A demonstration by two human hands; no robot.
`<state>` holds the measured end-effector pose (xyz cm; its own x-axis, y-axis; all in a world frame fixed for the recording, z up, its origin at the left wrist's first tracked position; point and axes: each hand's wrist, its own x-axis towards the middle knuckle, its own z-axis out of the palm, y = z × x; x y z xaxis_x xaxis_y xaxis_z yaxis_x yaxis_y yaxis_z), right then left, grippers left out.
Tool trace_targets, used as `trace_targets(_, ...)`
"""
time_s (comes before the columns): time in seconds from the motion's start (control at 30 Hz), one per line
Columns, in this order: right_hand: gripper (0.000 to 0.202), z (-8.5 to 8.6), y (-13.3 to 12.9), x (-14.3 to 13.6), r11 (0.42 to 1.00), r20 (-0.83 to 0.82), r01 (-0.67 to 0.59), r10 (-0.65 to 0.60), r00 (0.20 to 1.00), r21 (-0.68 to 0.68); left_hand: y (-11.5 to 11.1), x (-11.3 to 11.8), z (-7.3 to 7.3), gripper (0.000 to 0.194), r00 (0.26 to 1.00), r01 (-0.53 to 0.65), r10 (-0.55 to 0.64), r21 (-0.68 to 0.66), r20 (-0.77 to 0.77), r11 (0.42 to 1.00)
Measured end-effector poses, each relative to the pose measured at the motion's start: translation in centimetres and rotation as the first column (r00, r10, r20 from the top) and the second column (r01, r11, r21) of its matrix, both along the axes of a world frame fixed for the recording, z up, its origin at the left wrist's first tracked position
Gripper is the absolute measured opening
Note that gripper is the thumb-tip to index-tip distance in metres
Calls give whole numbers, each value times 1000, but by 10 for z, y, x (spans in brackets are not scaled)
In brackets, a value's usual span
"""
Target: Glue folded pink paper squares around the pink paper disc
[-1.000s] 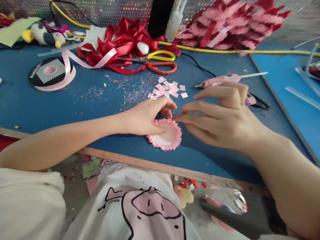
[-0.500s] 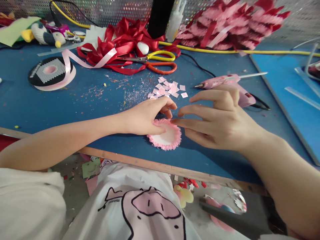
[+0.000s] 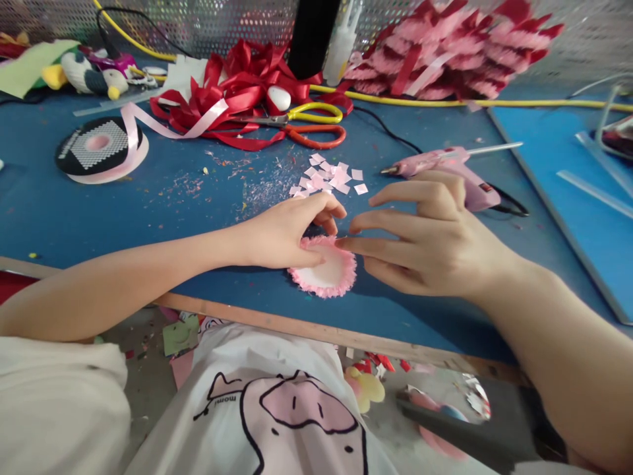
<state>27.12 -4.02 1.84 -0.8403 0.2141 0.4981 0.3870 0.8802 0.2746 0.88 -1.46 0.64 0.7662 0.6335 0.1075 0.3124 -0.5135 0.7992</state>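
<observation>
A round white disc with a frilly pink rim (image 3: 329, 274) lies near the table's front edge. My left hand (image 3: 291, 231) grips its upper left side, thumb on the white face and fingers curled behind. On the right, my right hand (image 3: 420, 237) hovers with its fingers spread, one fingertip touching the disc's upper right rim; nothing shows between its fingers. Several small pale pink squares (image 3: 339, 177) are scattered just beyond my left hand. Behind my right hand rests a pink glue gun (image 3: 445, 161), its nozzle pointing left.
A ribbon spool (image 3: 101, 148) sits at the left. Scissors (image 3: 316, 135) with yellow and orange handles lie by a heap of red ribbon (image 3: 247, 72). Pink and red fringed pieces (image 3: 445, 53) are piled at the back right, near a blue board (image 3: 568, 171).
The whole view has shifted very slightly. Both hands keep the same pose at the pink-rimmed disc.
</observation>
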Motion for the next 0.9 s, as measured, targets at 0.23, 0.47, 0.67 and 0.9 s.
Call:
trace_targets(0.23,19,0,2,-3,994,-50,66,-62,997,87,1,-3,4,37,999,-32,33,-45,27,999)
trace_targets(0.47,8,-2,6,-2,981,-102,150,-138,985,122,9,-2,9,12,943,-274,298,-160,148,948)
trace_targets(0.67,27,-12,14,3,953,-97,285,-295,951,-101,18,-8,13,23,907,-397,399,-44,132,917)
trace_targets(0.9,42,-25,20,0,946,-99,306,-316,944,-105,39,-15,3,37,895,-389,433,289,-105,875)
